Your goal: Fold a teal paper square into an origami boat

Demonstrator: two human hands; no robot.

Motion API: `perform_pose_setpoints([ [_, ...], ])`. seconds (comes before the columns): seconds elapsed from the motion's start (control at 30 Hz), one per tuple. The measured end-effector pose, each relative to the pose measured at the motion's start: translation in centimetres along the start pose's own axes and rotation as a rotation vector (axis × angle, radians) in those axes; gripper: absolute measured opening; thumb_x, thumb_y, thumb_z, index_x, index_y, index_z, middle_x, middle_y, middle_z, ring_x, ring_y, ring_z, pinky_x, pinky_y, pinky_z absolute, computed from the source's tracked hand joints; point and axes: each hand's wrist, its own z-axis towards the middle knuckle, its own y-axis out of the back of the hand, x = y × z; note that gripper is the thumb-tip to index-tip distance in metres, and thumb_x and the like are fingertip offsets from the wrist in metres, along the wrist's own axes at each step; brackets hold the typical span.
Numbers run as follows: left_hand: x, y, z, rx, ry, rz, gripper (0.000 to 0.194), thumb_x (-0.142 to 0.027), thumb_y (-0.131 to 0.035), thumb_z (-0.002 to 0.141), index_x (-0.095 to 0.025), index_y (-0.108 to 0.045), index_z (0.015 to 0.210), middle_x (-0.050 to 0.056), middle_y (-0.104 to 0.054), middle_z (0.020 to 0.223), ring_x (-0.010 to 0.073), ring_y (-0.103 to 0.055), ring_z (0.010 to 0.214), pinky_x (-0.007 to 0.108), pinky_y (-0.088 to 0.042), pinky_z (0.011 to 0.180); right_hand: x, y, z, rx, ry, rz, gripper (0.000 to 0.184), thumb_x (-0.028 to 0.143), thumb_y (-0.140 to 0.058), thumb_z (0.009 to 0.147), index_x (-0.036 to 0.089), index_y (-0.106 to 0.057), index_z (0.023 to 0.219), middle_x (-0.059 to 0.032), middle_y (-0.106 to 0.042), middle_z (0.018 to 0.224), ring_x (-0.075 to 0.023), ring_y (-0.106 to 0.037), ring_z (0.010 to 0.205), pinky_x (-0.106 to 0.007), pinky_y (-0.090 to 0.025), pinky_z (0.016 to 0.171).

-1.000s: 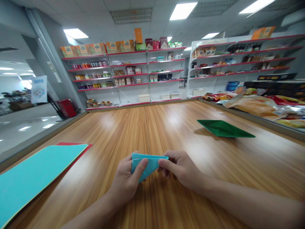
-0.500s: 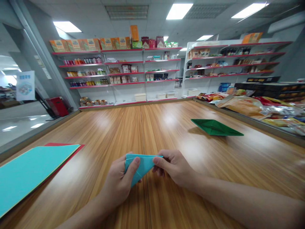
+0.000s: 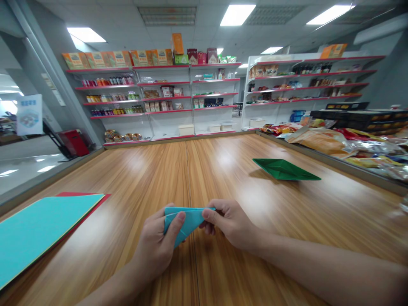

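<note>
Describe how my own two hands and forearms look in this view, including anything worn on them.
The left hand and right hand are both bare, with no gloves. No ring, watch or bracelet shows, though some fingers are hidden. No sleeve shows on the left forearm or right forearm, and no cables or markings.

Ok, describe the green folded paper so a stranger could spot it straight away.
Find the big wood-grain table, then look at its right half, near the packaged snacks. The green folded paper lies there, four-cornered and creased. Its color sets it apart: the other folded piece is light blue and held.
</note>
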Motion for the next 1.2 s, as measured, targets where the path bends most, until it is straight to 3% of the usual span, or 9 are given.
perform_pose_setpoints([
  [0.53, 0.17, 0.03, -0.23, 0.029, 0.036, -0.013, 0.043, -0.031, -0.042, 0.095, -0.017, -0.056, 0.057, 0.001, -0.054, 0.057, 0.0114, -0.054, 0.052, 0.021, -0.044, 0.052, -0.06, 0.05, -0.01, -0.001, 0.017, -0.003, 0.039, 0.046, -0.057, 0.086, 0.01, -0.064, 0.072, -0.005, -0.062, 0.06, -0.0107, -0.057, 0.052, -0.021, -0.044, 0.049],
  [0.8, 0.4, -0.21, -0.16, -0.045, -0.019, 0.039, 0.045, -0.03, -0.044, 0.094, -0.017, -0.054, 0.052, 0.0, -0.052, 0.055, 0.0114, -0.053, 0.053, 0.022, -0.044, 0.055, -0.06, -0.04, -0.12, -0.01, -0.013, 0.02, 0.038, 0.046, -0.058, 0.085, 0.011, -0.063, 0.071, -0.0038, -0.062, 0.061, -0.0092, -0.056, 0.051, -0.019, -0.043, 0.047],
  [1.2, 0.48, -0.15, -0.25, -0.036, 0.011, 0.037, 0.044, -0.031, -0.046, 0.093, -0.017, -0.056, 0.053, 0.0, -0.055, 0.056, 0.013, -0.055, 0.054, 0.024, -0.046, 0.056, -0.04, -0.05, 0.05, -0.006, -0.027, -0.025, 0.039, 0.048, -0.057, 0.085, 0.012, -0.062, 0.07, -0.0038, -0.063, 0.062, -0.0093, -0.055, 0.051, -0.02, -0.043, 0.048],
])
